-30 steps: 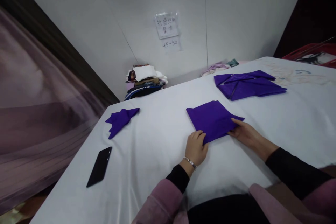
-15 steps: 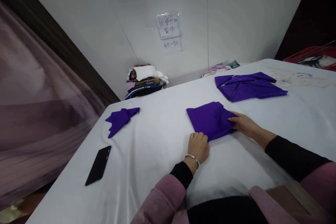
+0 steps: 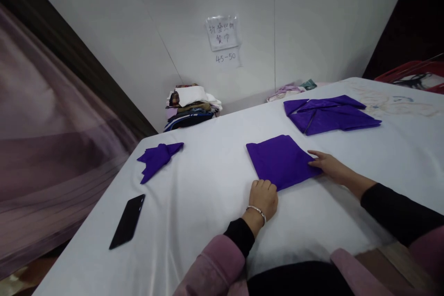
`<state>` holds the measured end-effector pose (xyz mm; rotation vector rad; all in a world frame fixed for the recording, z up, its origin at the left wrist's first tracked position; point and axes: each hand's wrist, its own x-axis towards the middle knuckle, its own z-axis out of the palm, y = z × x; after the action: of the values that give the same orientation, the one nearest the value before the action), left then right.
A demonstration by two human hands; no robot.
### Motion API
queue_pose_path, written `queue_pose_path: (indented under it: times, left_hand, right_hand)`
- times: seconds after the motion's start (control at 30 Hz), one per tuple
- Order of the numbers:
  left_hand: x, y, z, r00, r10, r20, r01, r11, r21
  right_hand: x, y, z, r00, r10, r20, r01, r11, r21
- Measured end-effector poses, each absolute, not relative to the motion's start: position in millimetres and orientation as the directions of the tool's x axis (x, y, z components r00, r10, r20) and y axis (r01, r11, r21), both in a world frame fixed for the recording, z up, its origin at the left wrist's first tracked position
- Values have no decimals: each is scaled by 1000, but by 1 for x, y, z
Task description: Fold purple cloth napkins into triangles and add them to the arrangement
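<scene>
A purple cloth napkin [image 3: 281, 161], folded into a flat four-sided shape, lies in front of me on the white-covered table. At its near edge my left hand [image 3: 264, 198] is closed, fingers curled down on the corner. My right hand [image 3: 324, 165] grips the napkin's right corner between thumb and fingers, with the index finger held a little above the cloth. To the left rests another purple napkin [image 3: 157, 158], knotted or gathered in the middle, with pointed ends. Beyond my right hand lie several folded purple napkins [image 3: 329, 115], overlapping.
A black phone [image 3: 127, 221] lies at the table's left side. Behind the far edge sit a pile of folded clothes [image 3: 190, 107] and some pinkish cloth [image 3: 285, 92] against the wall. A red basket [image 3: 398, 73] stands at far right; a sheer curtain [image 3: 58, 138] hangs on the left.
My right hand has moved slightly right and toward me, drawing the napkin's corner outward. The cloth now lies flatter and smoother. My left hand stays at the near corner.
</scene>
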<state>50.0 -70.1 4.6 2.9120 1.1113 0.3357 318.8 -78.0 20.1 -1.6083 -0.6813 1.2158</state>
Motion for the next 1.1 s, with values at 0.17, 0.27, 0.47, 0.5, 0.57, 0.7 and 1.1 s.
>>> queue_pose_path:
  times: [0.17,0.27,0.47,0.5,0.57,0.7,1.1]
  left_hand:
    - [48,-73,8,721,662,207,648,-749,138]
    - [45,-61,13,683,685,254,632,-728,266]
    - [39,23,25,438,873,214,744,-486,459]
    - [40,38,26,413,889,200,756,-457,469]
    - [45,65,25,385,906,178,769,-421,481]
    - [59,97,21,376,919,118,781,-383,494]
    - [59,126,3,335,936,108,725,-329,605]
  right_hand:
    - [325,-81,20,361,877,-319,15,-347,-938]
    - [327,-81,19,356,886,-299,44,-335,-941]
    - [326,-80,19,339,889,-308,92,-357,-930]
    - [326,-80,19,346,886,-308,104,-363,-926]
    - [326,-81,18,350,886,-303,128,-366,-922]
    - [325,-81,19,329,893,-306,158,-372,-915]
    - [341,-82,1,233,943,-236,209,-286,-935]
